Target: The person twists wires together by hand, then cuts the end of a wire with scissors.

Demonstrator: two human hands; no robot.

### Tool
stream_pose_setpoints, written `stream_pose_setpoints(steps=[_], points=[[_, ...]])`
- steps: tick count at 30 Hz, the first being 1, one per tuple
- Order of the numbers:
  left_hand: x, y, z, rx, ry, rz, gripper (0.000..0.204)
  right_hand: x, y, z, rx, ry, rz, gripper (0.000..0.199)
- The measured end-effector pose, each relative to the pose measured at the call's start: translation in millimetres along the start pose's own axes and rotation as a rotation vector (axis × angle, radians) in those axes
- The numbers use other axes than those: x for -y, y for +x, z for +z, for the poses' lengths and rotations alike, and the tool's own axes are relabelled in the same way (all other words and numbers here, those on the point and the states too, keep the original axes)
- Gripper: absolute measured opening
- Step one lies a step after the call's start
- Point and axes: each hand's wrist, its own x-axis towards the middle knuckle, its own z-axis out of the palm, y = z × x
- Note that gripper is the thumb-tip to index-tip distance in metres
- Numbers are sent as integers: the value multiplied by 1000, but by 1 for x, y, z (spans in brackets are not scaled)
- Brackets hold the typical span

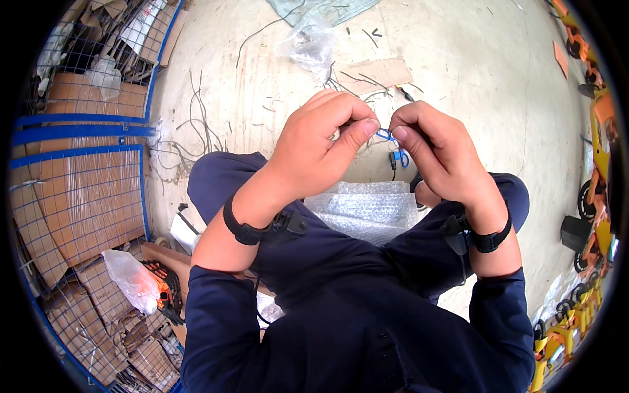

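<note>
Blue loops point(392, 137) at the right hand point(438, 147)

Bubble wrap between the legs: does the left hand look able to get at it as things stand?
Probably yes: the bubble wrap lies nearer the body than the left hand, its middle uncovered, though that hand is pinched at a blue loop and may need freeing first.

Rightward, open floor point(508, 114); leftward — mesh cage point(82, 135)

Blue mesh cage point(82, 134): flattened cardboard point(108, 196) inside
Beside cage: translucent plastic bag point(128, 275)
Floor point(465, 59): crumpled clear plastic point(309, 49), pale teal sheet point(347, 9)
Right edge: row of yellow-and-orange wheeled frames point(600, 141)
</note>
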Motion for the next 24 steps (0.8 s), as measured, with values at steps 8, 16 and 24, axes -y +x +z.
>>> stream_pose_setpoints(steps=[8, 16, 24], points=[[2, 4, -19, -61, -26, -181, 8, 13, -6, -28, 323, 577, 465, 6], [39, 3, -15, -214, -172, -316, 13, 4, -16, -57, 419, 1197, 434, 12], [3, 2, 0, -159, 71, 204, 28, 7, -4, -23, 110, 866, 634, 14]])
